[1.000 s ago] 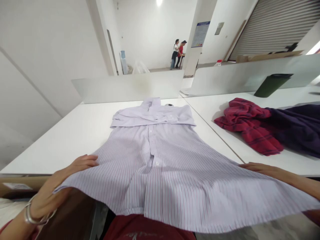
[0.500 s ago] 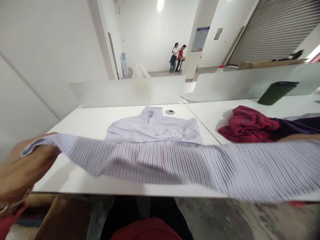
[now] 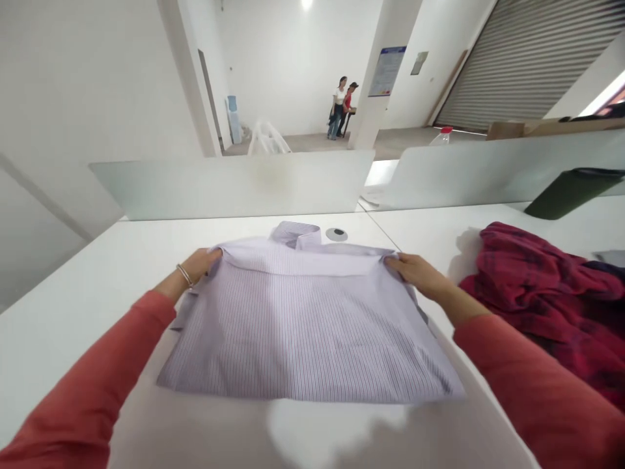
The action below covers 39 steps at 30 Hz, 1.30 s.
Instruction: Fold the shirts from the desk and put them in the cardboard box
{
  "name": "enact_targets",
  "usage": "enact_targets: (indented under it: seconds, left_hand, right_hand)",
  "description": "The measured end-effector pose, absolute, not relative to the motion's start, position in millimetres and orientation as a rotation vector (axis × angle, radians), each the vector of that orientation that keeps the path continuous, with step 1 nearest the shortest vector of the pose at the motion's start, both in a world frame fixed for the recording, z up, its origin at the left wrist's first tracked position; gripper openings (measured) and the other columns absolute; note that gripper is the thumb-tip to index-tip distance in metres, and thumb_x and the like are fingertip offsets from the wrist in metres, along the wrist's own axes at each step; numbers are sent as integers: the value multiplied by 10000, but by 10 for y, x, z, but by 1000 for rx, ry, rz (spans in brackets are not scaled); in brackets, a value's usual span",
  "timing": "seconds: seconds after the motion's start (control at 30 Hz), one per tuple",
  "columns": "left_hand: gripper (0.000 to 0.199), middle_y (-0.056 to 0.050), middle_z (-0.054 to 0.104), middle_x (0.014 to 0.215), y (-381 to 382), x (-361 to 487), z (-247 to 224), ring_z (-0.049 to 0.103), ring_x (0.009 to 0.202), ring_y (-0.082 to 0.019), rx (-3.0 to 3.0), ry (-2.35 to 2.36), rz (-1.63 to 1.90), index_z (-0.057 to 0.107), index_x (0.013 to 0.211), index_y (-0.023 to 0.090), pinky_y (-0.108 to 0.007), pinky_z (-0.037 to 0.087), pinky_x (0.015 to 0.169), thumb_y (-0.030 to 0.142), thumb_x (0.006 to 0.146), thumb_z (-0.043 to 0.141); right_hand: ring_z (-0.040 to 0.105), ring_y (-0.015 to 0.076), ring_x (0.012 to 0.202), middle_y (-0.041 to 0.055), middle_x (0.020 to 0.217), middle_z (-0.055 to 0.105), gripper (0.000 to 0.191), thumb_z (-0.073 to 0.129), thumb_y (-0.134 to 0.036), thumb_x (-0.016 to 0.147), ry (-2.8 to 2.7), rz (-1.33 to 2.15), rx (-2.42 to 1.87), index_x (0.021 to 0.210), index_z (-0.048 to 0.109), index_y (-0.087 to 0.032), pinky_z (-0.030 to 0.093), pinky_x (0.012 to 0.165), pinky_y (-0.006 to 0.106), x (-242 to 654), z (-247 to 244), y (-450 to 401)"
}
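The pale purple striped shirt (image 3: 303, 326) is doubled over on the white table (image 3: 73, 280), its collar (image 3: 295, 233) toward the far edge. The top layer is pulled taut between two raised corners.

So there's a crumpled red plaid cloth (image 3: 541, 286) on the right, a dark green roll (image 3: 569, 193) behind it, and frosted dividers (image 3: 234, 185) along the back.

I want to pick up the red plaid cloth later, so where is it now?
The red plaid cloth is at the right in the head view, on the white table, in front of the green roll.
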<state>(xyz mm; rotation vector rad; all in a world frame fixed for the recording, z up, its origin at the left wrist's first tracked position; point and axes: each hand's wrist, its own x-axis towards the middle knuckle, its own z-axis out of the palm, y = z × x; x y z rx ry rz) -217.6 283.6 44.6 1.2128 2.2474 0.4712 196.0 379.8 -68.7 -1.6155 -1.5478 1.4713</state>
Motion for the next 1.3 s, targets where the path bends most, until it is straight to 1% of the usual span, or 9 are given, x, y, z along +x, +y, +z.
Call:
enact_targets:
  seconds: [0.13,0.33,0.57,0.77,0.97,1.03,1.13,1.2,1.3]
  left_hand:
    - [478,-53,652,725,2933,-2351,-5,586,817,-253,1212,2202,447,625,721,131,-317,468,686,568,598,475]
    - [484,-62,663,901,2977,-2476,-65,575,927,-240,1273,2194,421,649,841,150,-292,451,786,543,634,458]
    - [368,-53,641,753,3032,-2464,-35,587,765,-226,1324,2325,62,607,739,143,-263,435,593,448,603,453]
    - [256,-59,604,752,3057,-2397,56,569,732,-203,1429,2393,-149,545,709,146,-259,409,603,363,611,451]
    - [335,-98,597,952,3013,-2423,63,562,901,-233,1451,2446,-272,532,930,147,-286,423,722,331,666,441]
    - [400,-99,587,983,2986,-2475,61,556,932,-241,1435,2482,-318,485,1042,157,-302,427,741,313,676,452]
    - [463,-109,575,987,2939,-2459,136,558,918,-241,1463,2516,-365,411,1141,147,-317,431,742,250,692,460]
    - [380,-134,543,1022,2901,-2328,228,541,929,-234,1657,2534,-325,445,1093,119,-320,425,768,199,721,429]
    - [205,-126,525,977,2818,-1970,311,513,903,-204,2168,2255,-257,525,891,119,-307,413,794,155,774,361]
  right_hand:
    - [499,137,635,20,645,555,234,415,-335,764,-1733,1397,-1795,662,523,-155,383,586,242,1907,-1055,3873]
    - [505,148,666,45,690,568,286,354,-351,804,-1931,1258,-1889,660,510,-159,357,584,239,1893,-1036,3958]
    - [542,183,798,99,853,608,291,356,-319,826,-2063,1148,-2055,723,560,-139,374,655,253,1825,-1036,4017]
    - [556,190,789,98,854,614,253,397,-305,816,-2195,1047,-2128,712,563,-145,376,626,255,1797,-975,4012]
    - [563,202,779,99,827,614,215,413,-269,801,-2337,901,-2050,760,580,-140,390,634,271,1816,-982,3997]
    - [567,213,787,110,856,616,219,429,-267,787,-2346,866,-2075,842,589,-129,394,634,281,1839,-979,3994]
    - [560,234,849,126,958,602,331,448,-265,764,-2363,778,-2090,1045,540,-117,399,658,301,1851,-892,3959]
    - [542,233,898,126,1020,578,360,447,-260,763,-2423,642,-1978,1090,513,-125,399,689,305,1807,-768,3895]
    - [540,195,849,90,995,570,235,415,-257,791,-2640,598,-1582,938,573,-165,399,712,293,1636,-560,3731]
